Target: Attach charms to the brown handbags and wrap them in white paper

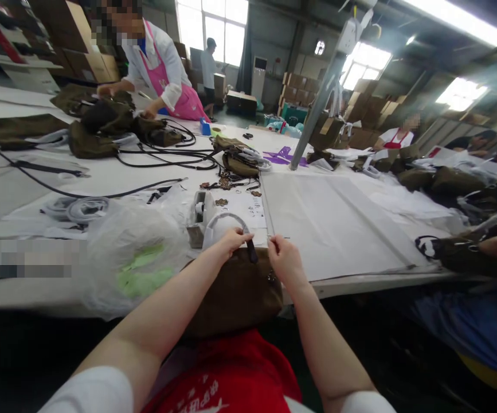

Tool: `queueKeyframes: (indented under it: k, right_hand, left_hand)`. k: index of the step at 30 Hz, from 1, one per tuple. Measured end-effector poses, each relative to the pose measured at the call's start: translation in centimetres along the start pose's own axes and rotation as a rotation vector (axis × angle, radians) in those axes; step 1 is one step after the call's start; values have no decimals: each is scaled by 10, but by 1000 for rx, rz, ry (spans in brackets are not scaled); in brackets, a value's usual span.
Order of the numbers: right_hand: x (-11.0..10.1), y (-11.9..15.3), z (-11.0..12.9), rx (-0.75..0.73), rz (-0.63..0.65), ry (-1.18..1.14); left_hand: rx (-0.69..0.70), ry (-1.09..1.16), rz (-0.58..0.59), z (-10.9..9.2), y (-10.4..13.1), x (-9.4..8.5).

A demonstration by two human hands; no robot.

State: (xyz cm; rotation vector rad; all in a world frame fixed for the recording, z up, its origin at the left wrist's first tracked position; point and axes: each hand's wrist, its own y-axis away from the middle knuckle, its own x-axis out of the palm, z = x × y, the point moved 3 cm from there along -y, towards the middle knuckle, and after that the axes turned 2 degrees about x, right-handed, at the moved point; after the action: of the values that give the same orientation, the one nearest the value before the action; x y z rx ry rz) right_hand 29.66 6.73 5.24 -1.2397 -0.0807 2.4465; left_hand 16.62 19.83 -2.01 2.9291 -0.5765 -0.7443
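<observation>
A brown handbag (239,292) rests against the table's front edge, just above my lap. My left hand (234,241) pinches the bag's handle (231,217), a curved strap in pale wrapping with a dark end (252,252) hanging below my fingers. Over the bag's right side, my right hand (285,258) is closed, fingertips together on something small and thin that I cannot make out. Some metal hardware (271,276) shows on the bag beneath that hand.
A clear plastic bag (132,258) with green pieces lies left, beside a small grey box (199,218). Black cords (166,158) and brown bags (93,137) cover the far left, where a co-worker in a pink apron (175,86) handles them. A metal post (317,97) rises right of centre.
</observation>
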Motion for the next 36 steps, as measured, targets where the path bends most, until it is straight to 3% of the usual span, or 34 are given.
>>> queueKeyframes:
  k: [4,8,17,23,26,30,34,36]
  right_hand:
    - [48,-7,-1,72,144,267]
    - [61,-13,6,76,160,392]
    - [65,-3,13,-160,113,340]
    - [64,14,5,-305,162,46]
    - [63,31,-3,-317,231,-103]
    - [55,56,-13,-288,323,-230]
    - [30,68,-23,-193,252,-294]
    - [21,68,-25,-237,241,-226]
  left_hand:
    - [105,12,-95,-3,1,-11]
    - [192,-62,-116,-12,10,-17]
    - [289,-115,-127,-13,17,-10]
    - [287,-20,20,-1,24,-9]
    - [276,47,120,5,38,-4]
    - [271,73,163,11,63,3]
    - [286,37,144,14,91,8]
    - [307,-9,128,15,103,9]
